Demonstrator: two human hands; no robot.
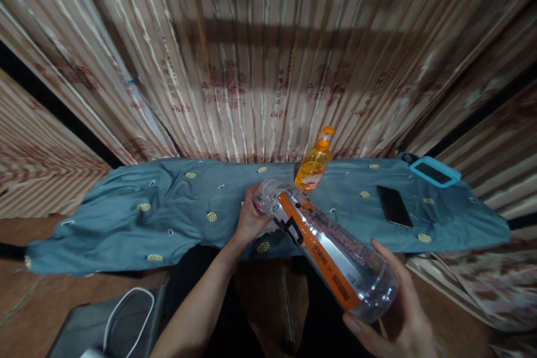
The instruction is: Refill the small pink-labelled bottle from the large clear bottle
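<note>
At the far left, on the reddish floor, a grey flat case lies with a loop of white cable over it; above it a teal cloth dotted with small yellow embroidered rounds is spread across a low surface from left to right, backed by a pleated beige curtain with faded red print.

The left hand reaches forward from a bare forearm that runs up from the lower middle of the view; its fingers are curled close about the neck end of a clear plastic bottle with an orange and silver label, so the hand is closed on the cap end, though the cap itself is hidden under the fingers; the wrist is bent a little inward, toward the bottle.

The bottle is held in the air above the near edge of the cloth, between the two hands; its long axis runs on a slant, the neck away from the person and to the left, the base near the person and to the right; it looks empty or nearly so, though that is hard to tell for sure.

The right hand cups the base from beneath, palm up, fingers spread wide round the bottom; it is the nearer hand to the body.

Behind the bottle an orange pump bottle of liquid soap stands upright on the cloth, just beside the neck end; farther right a black phone lies flat, and at the far right edge a second device in a light blue case rests on the cloth.
</note>
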